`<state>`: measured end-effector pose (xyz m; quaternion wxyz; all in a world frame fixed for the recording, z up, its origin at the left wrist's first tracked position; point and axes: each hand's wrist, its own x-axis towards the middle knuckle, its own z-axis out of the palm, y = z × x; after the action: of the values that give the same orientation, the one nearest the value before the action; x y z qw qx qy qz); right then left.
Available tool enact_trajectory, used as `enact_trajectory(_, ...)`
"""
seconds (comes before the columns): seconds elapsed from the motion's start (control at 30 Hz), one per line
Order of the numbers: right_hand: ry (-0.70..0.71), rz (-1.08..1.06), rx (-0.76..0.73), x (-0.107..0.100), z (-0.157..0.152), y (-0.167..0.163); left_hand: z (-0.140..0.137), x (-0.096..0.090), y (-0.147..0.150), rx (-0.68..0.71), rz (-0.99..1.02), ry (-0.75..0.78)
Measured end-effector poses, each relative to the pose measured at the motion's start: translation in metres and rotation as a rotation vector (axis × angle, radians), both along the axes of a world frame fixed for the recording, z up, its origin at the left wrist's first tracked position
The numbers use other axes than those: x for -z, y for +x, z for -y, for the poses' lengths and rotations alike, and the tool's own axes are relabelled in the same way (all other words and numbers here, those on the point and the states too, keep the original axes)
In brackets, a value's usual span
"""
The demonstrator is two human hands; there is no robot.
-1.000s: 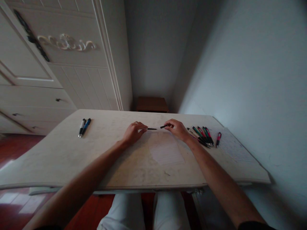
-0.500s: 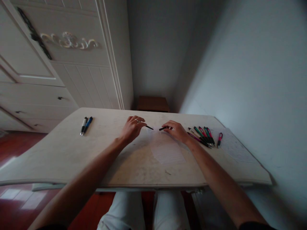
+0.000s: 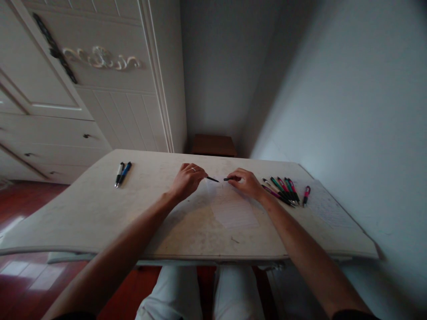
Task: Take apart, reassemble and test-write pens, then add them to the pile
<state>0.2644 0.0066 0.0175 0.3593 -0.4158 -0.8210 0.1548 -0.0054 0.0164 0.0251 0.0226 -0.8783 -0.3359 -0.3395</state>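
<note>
You have bare desk (image 3: pixel 147 222) between your left hand (image 3: pixel 187 181) and the two pens (image 3: pixel 125 172); outward of your right hand (image 3: pixel 246 182), bunched pens (image 3: pixel 287 194) lie in the way.

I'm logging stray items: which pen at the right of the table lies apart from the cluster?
The rightmost pink-and-black pen; a gap separates it from the other pens there, which lie bunched together.

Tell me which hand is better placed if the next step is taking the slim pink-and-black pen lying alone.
Probably the right hand: it is nearer to the pink-and-black pen, while the left hand is farther across. However, the right hand holds a short black piece.
</note>
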Motion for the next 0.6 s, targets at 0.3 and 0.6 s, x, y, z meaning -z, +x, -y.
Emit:
enact_trajectory(0.3,0.027,-0.253,0.306,-0.017,-0.006,0.034,0.002,0.018,0.011,0.045,0.008,-0.141)
enact_trajectory(0.6,-0.181,-0.327,0.217,-0.02,-0.003,0.035,0.001,0.019,0.01,0.026,0.006,-0.16)
